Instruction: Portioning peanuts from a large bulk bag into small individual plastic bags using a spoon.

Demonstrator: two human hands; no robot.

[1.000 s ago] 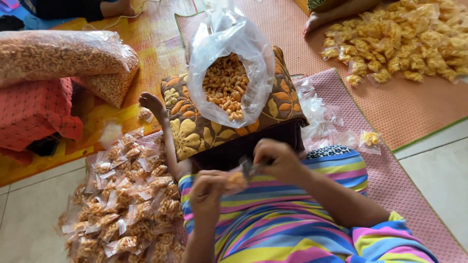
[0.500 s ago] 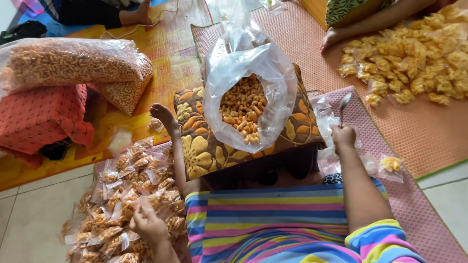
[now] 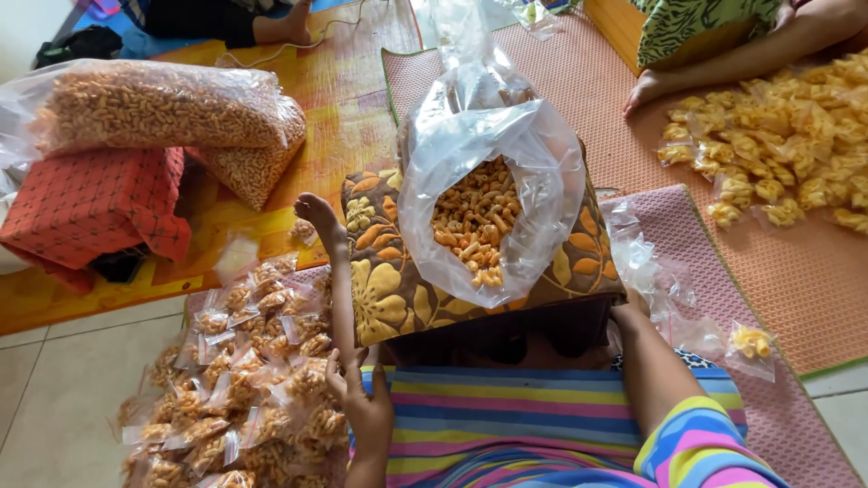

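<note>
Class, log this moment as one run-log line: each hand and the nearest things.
left hand: open, beside small snack packets | right hand: at empty plastic bags, grip hidden | big snack bag: open on cushion

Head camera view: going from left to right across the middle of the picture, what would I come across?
Red patterned cushion → pile of small filled snack packets → left hand → flowered cushion → big open clear bag of orange snacks → empty clear bags → one small filled packet.

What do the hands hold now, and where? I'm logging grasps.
Left hand rests empty by the small snack packets. Right hand is mostly hidden behind the cushion beside empty plastic bags; any hold cannot be told.
</note>
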